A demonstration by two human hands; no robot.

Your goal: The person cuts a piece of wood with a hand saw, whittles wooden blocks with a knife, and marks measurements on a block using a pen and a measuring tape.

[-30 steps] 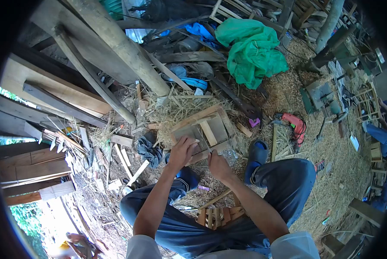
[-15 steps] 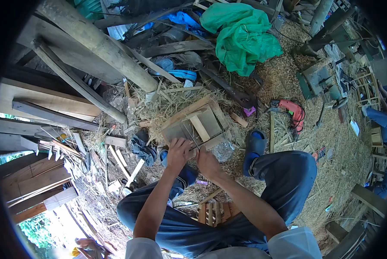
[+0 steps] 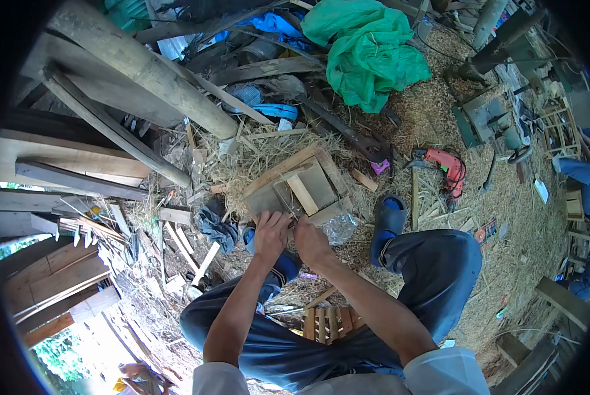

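Observation:
A wooden frame-like block [image 3: 324, 212] with raised edges lies on the ground between my feet, a pale wood strip [image 3: 302, 195] set across it. At its near left edge, my left hand [image 3: 272, 236] has its fingers bent down over the wood; what is under them is hidden. My right hand [image 3: 312, 243] is closed right beside it, around the near end of a thin, dark, rod-like tool [image 3: 288, 205] that slants over the block. The two hands nearly touch. Clear crumpled plastic [image 3: 339, 228] lies at the block's near right corner.
A red power drill [image 3: 447, 168] lies to the right on shavings. Beyond the block are a green plastic sheet [image 3: 372, 56] and a wooden post [image 3: 150, 72]. Dark cloth [image 3: 216, 226] and wood scraps lie at left. Other people's legs [image 3: 579, 170] show at the far right.
The view has shifted, so the block appears further left and slightly higher. My right hand has drawn closer to my left, near the block's near left edge.

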